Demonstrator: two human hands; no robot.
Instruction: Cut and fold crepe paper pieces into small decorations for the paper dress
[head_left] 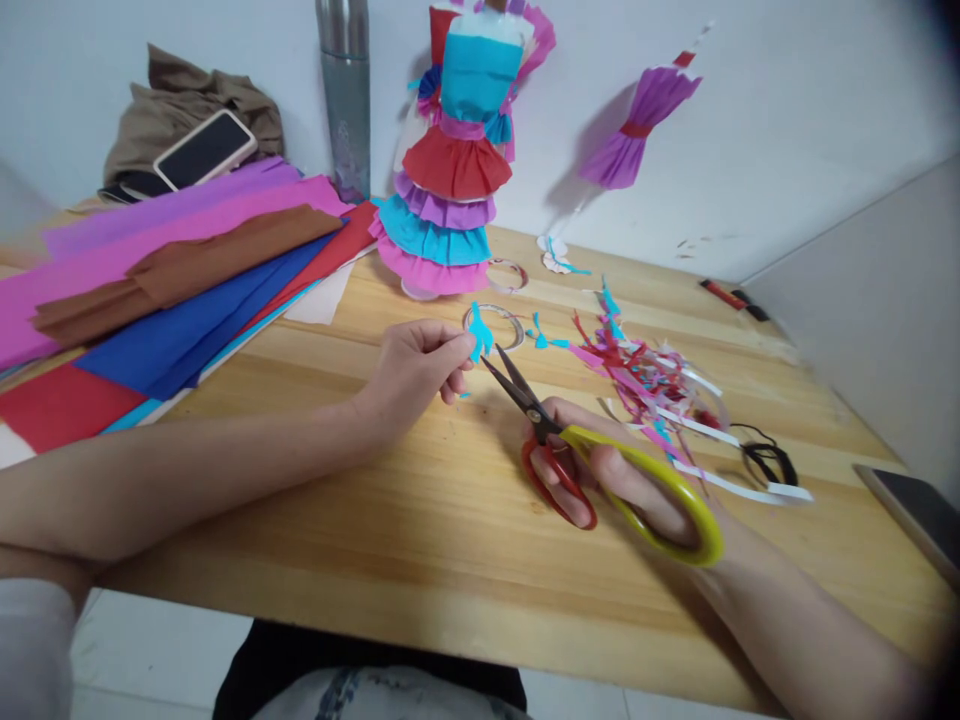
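My left hand (420, 375) pinches a small piece of turquoise crepe paper (480, 330) between thumb and fingers above the table. In my right hand (600, 470) is a pair of scissors (540, 415) with one yellow and one red handle loop. Their blades are parted, and the tips are close to the lower edge of the turquoise piece; whether they touch it I cannot tell. Just behind the piece lies a tape roll (510, 325). Further back stands a paper dress (450, 190) with ruffled tiers in pink, turquoise, purple and red.
Paper scraps (652, 380) lie in a heap at the right, near a black cord (769, 460). Crepe paper sheets (210, 270) are stacked at the left, with a phone (206, 148) and a bottle (346, 110) behind. A purple paper umbrella (637, 130) leans at the wall.
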